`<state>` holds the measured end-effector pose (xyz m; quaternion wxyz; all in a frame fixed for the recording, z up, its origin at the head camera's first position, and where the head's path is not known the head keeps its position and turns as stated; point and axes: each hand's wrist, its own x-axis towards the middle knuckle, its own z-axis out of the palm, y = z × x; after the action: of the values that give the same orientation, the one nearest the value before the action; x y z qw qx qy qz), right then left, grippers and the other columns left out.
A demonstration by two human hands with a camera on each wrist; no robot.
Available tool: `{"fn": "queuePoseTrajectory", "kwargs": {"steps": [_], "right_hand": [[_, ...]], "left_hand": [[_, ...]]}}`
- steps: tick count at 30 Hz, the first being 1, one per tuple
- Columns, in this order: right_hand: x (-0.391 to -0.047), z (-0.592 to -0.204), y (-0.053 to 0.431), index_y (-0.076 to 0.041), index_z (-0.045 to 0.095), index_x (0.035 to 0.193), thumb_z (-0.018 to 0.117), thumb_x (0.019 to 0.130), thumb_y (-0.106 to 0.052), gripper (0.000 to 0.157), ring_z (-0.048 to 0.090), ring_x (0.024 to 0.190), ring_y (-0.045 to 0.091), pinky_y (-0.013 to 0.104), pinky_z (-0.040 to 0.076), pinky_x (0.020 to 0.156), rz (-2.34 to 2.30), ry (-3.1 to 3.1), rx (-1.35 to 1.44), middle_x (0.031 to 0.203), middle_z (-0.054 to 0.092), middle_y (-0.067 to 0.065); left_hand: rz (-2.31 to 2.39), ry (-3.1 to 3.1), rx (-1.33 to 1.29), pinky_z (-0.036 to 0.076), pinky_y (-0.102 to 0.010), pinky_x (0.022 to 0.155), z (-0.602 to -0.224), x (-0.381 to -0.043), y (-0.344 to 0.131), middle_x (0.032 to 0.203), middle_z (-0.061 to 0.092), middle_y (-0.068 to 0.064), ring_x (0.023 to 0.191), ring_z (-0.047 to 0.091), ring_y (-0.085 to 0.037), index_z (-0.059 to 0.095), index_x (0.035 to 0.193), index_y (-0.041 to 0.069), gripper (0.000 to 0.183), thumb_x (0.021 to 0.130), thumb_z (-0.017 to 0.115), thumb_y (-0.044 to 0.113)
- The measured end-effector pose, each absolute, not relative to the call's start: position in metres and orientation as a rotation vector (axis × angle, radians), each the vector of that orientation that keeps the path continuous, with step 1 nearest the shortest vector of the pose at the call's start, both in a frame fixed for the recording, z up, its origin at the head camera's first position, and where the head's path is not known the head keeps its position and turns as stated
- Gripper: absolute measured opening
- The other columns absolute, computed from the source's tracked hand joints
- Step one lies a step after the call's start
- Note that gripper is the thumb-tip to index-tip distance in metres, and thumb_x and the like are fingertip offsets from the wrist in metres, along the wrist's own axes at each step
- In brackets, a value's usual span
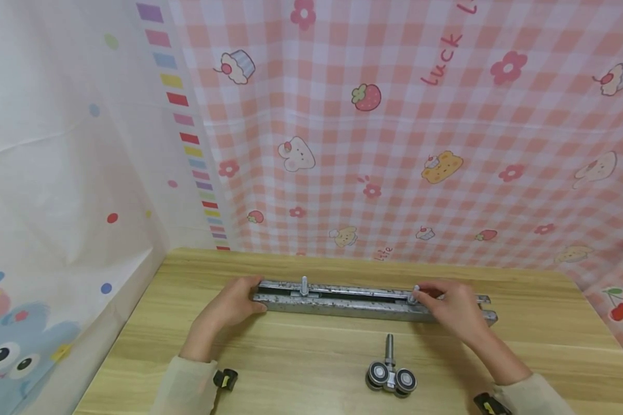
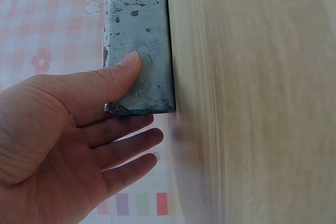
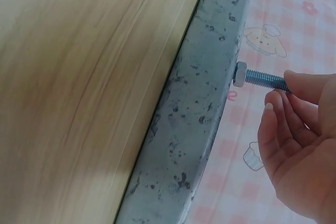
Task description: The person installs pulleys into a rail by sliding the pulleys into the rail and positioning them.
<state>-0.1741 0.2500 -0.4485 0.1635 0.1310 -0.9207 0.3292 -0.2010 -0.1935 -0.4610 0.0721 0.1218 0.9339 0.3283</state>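
A grey, speckled metal track point(image 1: 342, 305) lies along the wooden table with its slot facing up. My left hand point(image 1: 236, 302) grips its left end, the thumb point(image 2: 118, 77) on the front face and the index finger behind. Out of the slot near that end stands a threaded bolt point(image 1: 304, 285) with a nut. Farther right, my right hand point(image 1: 457, 308) pinches the tip of a second upright bolt point(image 3: 265, 80) between thumb and fingers. Whatever carries the bolts inside the track is mostly hidden. Nearer me lies a loose roller hanger point(image 1: 390, 374) with wheels and a threaded bolt.
The wooden table point(image 1: 291, 357) meets a pink checked cloth point(image 1: 342, 190) at the back. A white printed cloth point(image 1: 83, 173) hangs on the left. Dark straps point(image 1: 225, 379) sit at both wrists.
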Motion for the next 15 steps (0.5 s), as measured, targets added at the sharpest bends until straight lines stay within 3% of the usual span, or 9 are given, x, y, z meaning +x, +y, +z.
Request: {"fn": "queuePoseTrajectory", "kwargs": {"steps": [15], "right_hand": [[-0.176, -0.447, 0.237, -0.001, 0.081, 0.105, 0.081, 0.09, -0.003, 0.016, 0.072, 0.081, 0.022, 0.029, 0.058, 0.064, 0.976, -2.654, 0.399, 0.092, 0.079, 0.007]], "left_hand": [[0.99, 2.816, 0.388, 0.054, -0.051, 0.103, -0.462, -0.201, -0.194, 0.117, 0.073, -0.011, 0.112, 0.067, -0.029, 0.069, 0.127, 0.0, 0.046, 0.084, 0.086, 0.002]]}}
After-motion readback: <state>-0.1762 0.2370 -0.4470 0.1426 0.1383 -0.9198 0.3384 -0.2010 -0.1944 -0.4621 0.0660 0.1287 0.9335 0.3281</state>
